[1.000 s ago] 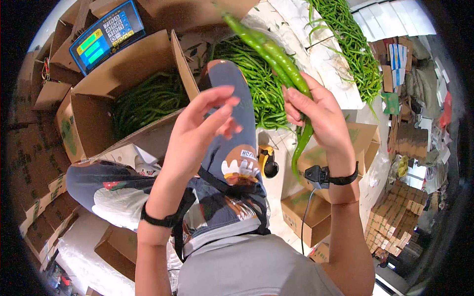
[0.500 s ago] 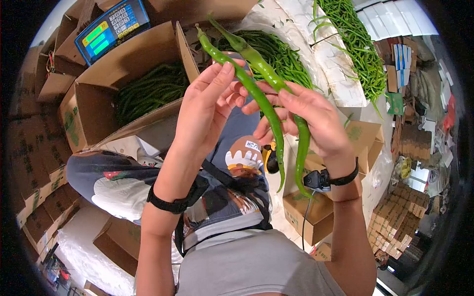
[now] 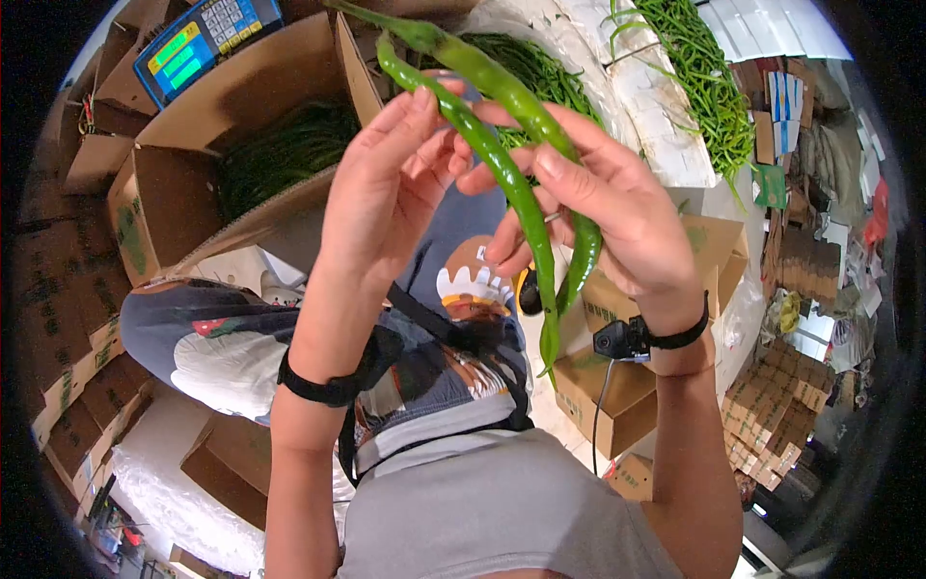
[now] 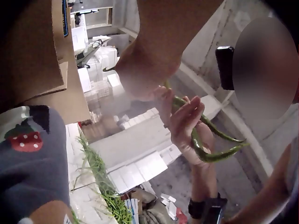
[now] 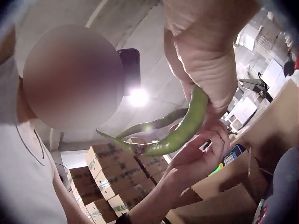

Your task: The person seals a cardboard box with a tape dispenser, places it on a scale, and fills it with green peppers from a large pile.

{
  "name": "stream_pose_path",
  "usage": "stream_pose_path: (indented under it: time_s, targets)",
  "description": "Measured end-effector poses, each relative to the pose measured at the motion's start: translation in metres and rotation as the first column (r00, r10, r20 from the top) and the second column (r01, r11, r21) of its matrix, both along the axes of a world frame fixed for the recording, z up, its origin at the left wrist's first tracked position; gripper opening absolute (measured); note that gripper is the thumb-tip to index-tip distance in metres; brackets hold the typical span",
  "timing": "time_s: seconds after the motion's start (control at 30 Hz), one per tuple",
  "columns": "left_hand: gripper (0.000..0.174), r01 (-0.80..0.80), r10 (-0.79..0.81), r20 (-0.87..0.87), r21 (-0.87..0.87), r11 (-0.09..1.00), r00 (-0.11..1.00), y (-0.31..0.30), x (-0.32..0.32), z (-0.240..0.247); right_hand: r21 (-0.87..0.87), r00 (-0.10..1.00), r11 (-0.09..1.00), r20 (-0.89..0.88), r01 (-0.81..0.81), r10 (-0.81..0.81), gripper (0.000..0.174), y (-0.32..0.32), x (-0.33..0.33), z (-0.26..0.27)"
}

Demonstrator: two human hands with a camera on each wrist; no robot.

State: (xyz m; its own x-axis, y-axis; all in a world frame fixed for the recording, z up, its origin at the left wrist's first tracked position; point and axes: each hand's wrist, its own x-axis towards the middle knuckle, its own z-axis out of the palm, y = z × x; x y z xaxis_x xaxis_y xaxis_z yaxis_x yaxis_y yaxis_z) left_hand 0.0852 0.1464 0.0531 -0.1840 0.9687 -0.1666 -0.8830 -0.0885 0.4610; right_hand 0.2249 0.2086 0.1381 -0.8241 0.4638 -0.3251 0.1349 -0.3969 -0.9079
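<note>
Two long green chili peppers are held up in front of the person's lap. My left hand (image 3: 371,188) pinches the nearer chili pepper (image 3: 521,198) close to its stem, thumb on top. My right hand (image 3: 627,207) grips the second chili pepper (image 3: 497,85) around its middle, its thumb lying along it. Some right fingers reach behind the nearer pepper. Toward their thin ends the two peppers overlap in the head view. In the right wrist view the curved lower part of a chili pepper (image 5: 189,126) hangs below the right palm.
An open cardboard box (image 3: 159,207) with green peppers inside stands at the left, beside a blue scale (image 3: 198,48). Beyond the hands lies a heap of peppers (image 3: 550,72), with more peppers (image 3: 714,96) at the right. Stacked cartons (image 3: 781,400) stand farther right.
Both peppers were together in my right hand, my left hand holding nothing. My left hand then took one by its stem end. Both hands have since shifted slightly up, and the pepper tips have come together.
</note>
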Motion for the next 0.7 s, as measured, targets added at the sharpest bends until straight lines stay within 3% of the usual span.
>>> stream_pose_path:
  time_s: [0.33,0.4,0.43,0.53,0.7]
  targets:
    - [0.029,-0.044,0.045,-0.024,0.062,0.997,0.999,-0.007,-0.011,0.009,0.119,0.999,0.993,-0.047,-0.012,0.018,0.045,-0.009,-0.003,0.011]
    - [0.031,0.079,-0.104,0.133,0.184,0.980,0.986,-0.006,-0.022,0.007,0.122,1.000,0.993,-0.027,0.003,0.000,0.045,-0.009,-0.002,0.012]
    - [0.032,-0.013,-0.002,0.108,0.136,0.991,0.994,-0.008,-0.020,0.008,0.124,1.000,0.992,-0.006,0.020,-0.019,0.046,-0.009,0.000,0.013]
    - [0.032,-0.014,0.003,0.056,0.182,0.983,0.998,-0.012,-0.027,0.005,0.146,0.999,0.988,0.015,0.044,-0.047,0.047,-0.011,0.001,0.014]
    - [0.030,0.002,-0.020,0.127,0.136,0.991,0.992,-0.017,-0.023,0.007,0.148,0.998,0.987,0.002,0.057,-0.058,0.046,-0.011,0.004,0.013]
